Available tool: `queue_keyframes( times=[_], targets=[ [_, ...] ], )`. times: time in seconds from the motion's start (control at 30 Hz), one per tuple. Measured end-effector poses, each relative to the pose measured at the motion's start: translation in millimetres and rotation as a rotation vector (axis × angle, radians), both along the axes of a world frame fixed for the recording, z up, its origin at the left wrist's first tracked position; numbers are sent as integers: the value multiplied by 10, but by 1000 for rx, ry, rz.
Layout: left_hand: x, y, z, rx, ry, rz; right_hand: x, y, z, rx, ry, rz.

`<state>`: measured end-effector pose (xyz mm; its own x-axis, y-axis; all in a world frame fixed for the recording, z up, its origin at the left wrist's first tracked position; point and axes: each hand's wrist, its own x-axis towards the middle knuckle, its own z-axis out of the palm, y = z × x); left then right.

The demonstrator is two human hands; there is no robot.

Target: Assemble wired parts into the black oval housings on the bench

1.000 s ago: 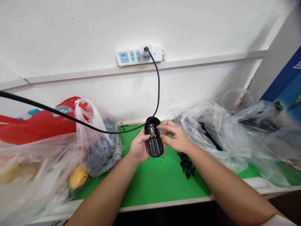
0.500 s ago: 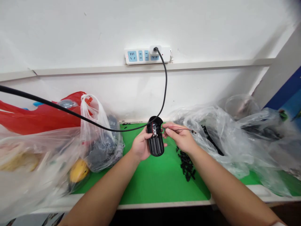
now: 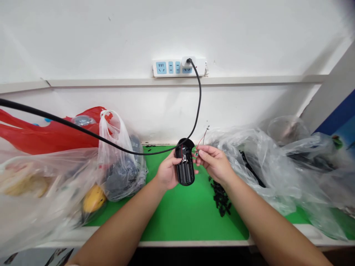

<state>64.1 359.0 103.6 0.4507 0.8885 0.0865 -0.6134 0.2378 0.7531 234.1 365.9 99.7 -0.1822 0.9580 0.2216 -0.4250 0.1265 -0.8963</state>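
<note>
1. Black battery case [image 3: 185,166], open side up, at lower centre of the frame, lifted above the mat; thin red and black wires [image 3: 202,139] just right of it.
2. Underneath, a green mat [image 3: 177,210], with small black parts [image 3: 220,199] in a heap to the lower right.
3. Clear plastic bags [image 3: 260,166] along the right side; white power strip [image 3: 166,68] on the wall at upper centre, black cable [image 3: 198,96] looping down to the case.
4. Left hand [image 3: 166,171]: fingers curled, firmly around the case.
5. Right hand [image 3: 213,162]: half closed, thumb and forefinger pinching the wires, just beside the case.
</note>
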Motion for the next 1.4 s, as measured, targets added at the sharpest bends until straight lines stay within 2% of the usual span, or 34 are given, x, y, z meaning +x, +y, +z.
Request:
queue_keyframes(
  times=[0.17, 0.33, 0.6, 0.77, 0.97, 1.4],
  targets=[
    [31, -9, -11, 21, 21, 47, 14, -9, -26, 82, -187, 12],
    [48, -13, -38, 50, 47, 32, -14, -16, -58, 192, -405, -125],
    [55, 9, -71, 43, 82, 29, -29, -20, -81, 311, -553, -203],
    [59, 17, -76, 29, 78, 39, -29, -51, -91, 352, -583, -164],
    [54, 10, -82, 9, 78, 23, 32, -21, -99, 593, -767, -208],
    [44, 11, -74, -10, 26, 1, 37, 20, -139, 734, -772, -232]
  ],
)
